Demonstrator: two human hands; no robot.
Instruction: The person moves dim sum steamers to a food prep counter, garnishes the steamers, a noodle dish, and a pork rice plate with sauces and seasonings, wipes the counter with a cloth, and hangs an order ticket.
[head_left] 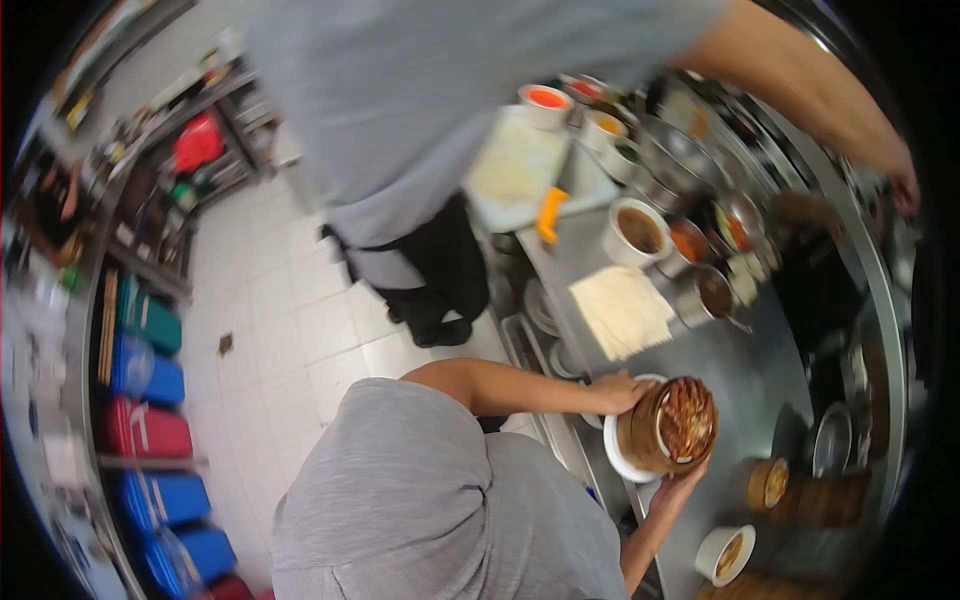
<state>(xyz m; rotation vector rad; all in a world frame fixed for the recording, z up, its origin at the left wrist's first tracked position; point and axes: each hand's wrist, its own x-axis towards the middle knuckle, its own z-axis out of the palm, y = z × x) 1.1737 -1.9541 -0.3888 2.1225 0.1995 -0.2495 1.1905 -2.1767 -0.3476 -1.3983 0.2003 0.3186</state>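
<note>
A round bamboo steamer (640,430) stands over a white plate (620,462) near the front edge of the steel counter. Glossy reddish-brown food pieces (688,418) fill its top. My left hand (620,393) is closed against the steamer's far-left side, close to the plate's rim. On the opposite side, my right hand (684,486) wraps round its lower edge, its fingers partly hidden beneath.
A co-worker in grey (400,130) stands beside me, one arm reaching over the counter. An orange-handled knife (551,215) rests by a white cutting board (520,160). Nearby are a folded cloth (622,312), several sauce containers (637,232) and a white bowl (724,555).
</note>
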